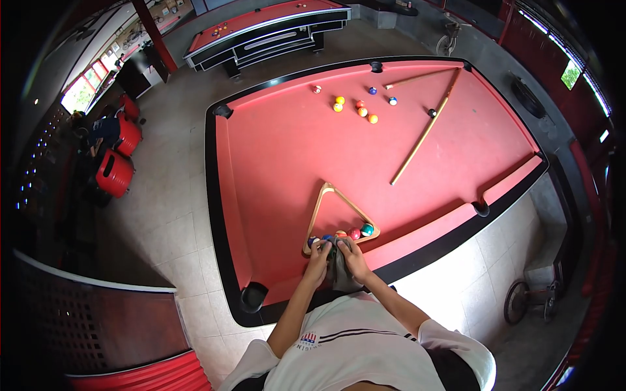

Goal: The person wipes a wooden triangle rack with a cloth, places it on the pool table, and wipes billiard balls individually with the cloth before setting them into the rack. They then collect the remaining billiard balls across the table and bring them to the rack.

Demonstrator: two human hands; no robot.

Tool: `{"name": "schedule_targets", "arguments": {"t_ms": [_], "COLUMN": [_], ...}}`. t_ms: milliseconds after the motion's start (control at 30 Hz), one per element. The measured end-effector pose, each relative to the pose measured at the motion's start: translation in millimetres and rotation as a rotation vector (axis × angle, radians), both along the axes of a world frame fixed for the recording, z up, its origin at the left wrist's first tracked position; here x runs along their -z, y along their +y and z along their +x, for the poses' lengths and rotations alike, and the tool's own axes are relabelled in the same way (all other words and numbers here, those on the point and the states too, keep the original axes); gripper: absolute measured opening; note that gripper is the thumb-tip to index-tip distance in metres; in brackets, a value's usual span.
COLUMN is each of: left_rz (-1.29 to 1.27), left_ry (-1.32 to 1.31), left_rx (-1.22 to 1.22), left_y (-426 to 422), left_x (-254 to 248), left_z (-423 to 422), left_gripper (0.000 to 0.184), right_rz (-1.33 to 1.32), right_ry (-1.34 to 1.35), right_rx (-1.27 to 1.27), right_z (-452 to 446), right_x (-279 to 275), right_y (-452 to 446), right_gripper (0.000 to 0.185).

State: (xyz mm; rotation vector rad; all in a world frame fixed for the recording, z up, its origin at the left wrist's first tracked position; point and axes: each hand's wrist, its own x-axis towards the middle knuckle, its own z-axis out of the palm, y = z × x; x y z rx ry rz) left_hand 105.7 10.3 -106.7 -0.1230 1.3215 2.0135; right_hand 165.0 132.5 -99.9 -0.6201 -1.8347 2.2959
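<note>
Both my hands meet at the near side of a wooden triangle rack [318,205] on the pink pool table [287,156]. My left hand [318,257] and my right hand [353,259] are closed on a dark grey cloth [342,277] that hangs between them. Whether a ball is inside the cloth is hidden. Along the rack's near edge lie several balls, among them a green one [367,230] and a red one [354,233]; my fingers partly cover others.
Loose balls [362,112] and two cues [420,140] lie farther up the table. A second pool table [274,29] stands behind. At the left, a person [104,130] is by red chairs [115,173]. A wheeled object [518,303] is at the right.
</note>
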Motion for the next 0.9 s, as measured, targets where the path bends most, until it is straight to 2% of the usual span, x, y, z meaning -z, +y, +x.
{"name": "schedule_targets", "arguments": {"t_ms": [33,133,167,200,267,300,400,467,567,700,800,833,900], "left_rz": [0.042,0.101,-0.026,-0.153,-0.283,-0.286,-0.221,-0.153,-0.374,-0.342,-0.399,-0.385,-0.423], "left_ry": [-0.074,0.012,0.017,0.024,0.072,0.115,0.224,0.279,0.504,0.558,0.454,0.365,0.463], "left_rx": [0.015,0.087,0.157,0.227,0.221,0.146,-0.023,-0.124,-0.069,0.129,-0.013,-0.033,0.115], "left_y": [-0.1,-1.1,-2.6,-5.8,-3.8,0.7,13.4,19.3,17.8,4.9,5.2,6.0,2.0], "left_x": [-6.1,13.4,-0.7,-14.8,-24.8,-24.4,-23.6,-24.3,-25.7,-27.8,-35.5,-39.7,-37.9], "left_z": [0.2,-3.9,-3.8,-3.9,-0.1,4.2,7.5,7.4,6.3,-2.0,-5.5,-5.7,-9.7], "left_gripper": [0.031,0.036,0.037,0.039,0.043,0.045,0.041,0.035,0.029,0.029,0.031,0.032,0.034], "right_rz": [-0.015,0.605,0.614,0.511,0.300,0.203,0.259,0.318,0.500,0.155,0.522,0.528,0.295], "right_ry": [-0.008,0.178,0.173,0.088,-0.078,-0.053,-0.045,-0.012,0.113,0.129,0.246,0.244,0.173], "right_rx": [-0.013,0.018,0.031,0.013,-0.024,-0.072,0.044,0.019,0.118,0.077,0.093,0.075,0.021], "right_z": [0.6,7.0,6.8,4.7,-0.2,-4.5,-3.8,-0.3,0.2,-3.2,0.1,-0.3,-3.3], "right_x": [-6.1,-37.0,-40.4,-41.5,-42.0,-27.3,-28.3,-29.5,-27.4,-17.2,-27.3,-27.3,-28.0], "right_y": [0.9,-5.8,-5.2,-1.2,8.2,15.4,9.5,7.5,-3.9,-1.3,-11.0,-11.0,-2.2], "right_gripper": [0.028,0.027,0.026,0.026,0.026,0.026,0.028,0.028,0.024,0.017,0.018,0.019,0.019]}}
